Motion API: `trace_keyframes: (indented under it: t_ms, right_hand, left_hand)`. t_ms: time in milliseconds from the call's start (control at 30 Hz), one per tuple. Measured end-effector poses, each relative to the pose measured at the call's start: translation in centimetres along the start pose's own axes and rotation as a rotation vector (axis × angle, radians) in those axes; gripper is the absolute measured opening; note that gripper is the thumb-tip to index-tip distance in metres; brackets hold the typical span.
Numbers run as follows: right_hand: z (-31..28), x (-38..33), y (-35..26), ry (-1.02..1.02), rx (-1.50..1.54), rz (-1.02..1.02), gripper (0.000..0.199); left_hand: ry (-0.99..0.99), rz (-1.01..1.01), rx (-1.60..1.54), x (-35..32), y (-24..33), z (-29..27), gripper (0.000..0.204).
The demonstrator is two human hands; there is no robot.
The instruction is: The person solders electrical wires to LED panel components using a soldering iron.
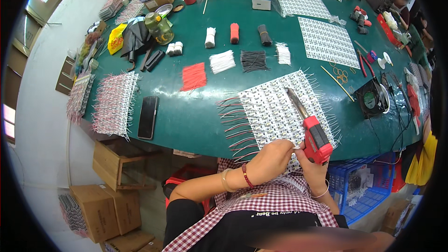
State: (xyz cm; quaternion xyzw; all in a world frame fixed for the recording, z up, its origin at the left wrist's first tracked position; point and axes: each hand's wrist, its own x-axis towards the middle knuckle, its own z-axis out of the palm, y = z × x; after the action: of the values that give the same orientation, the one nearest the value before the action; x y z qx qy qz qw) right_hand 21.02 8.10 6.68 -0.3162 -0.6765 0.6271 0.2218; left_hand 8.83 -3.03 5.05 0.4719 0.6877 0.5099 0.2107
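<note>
A white sheet of small circuit boards lies before me on the green table, with red and black wires along its left edge and pale wires along its right. My right hand grips a red and black soldering iron, whose metal tip points away over the sheet. Close beside it, my left hand is closed in a pinch above the sheet's near part. A small white bit shows between the two hands, too small to name. Beyond the sheet lie cut wires in red, white and black.
A phone and wired board sheets lie at the left. On the right are a small black fan, red-handled pliers, a thin stick and rubber bands. A blue crate stands below the table edge.
</note>
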Motion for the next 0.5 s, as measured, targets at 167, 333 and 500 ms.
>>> trace_keyframes:
  t_ms: [167,333,500]
  right_hand:
    - [-0.2,0.4,-0.9,-0.055,-0.003,0.043,0.031]
    - [-0.3,-0.1,0.4,-0.087,0.005,0.008,0.029]
    - [-0.5,0.0,0.8,-0.099,-0.040,-0.077,0.032]
  left_hand:
    - [0.142,0.082,0.025,-0.5,-0.6,0.4,0.010]
    - [0.103,0.082,-0.006,-0.6,-0.4,0.2,0.010]
    - [0.103,0.009,-0.076,-0.9,-0.2,0.8,0.012]
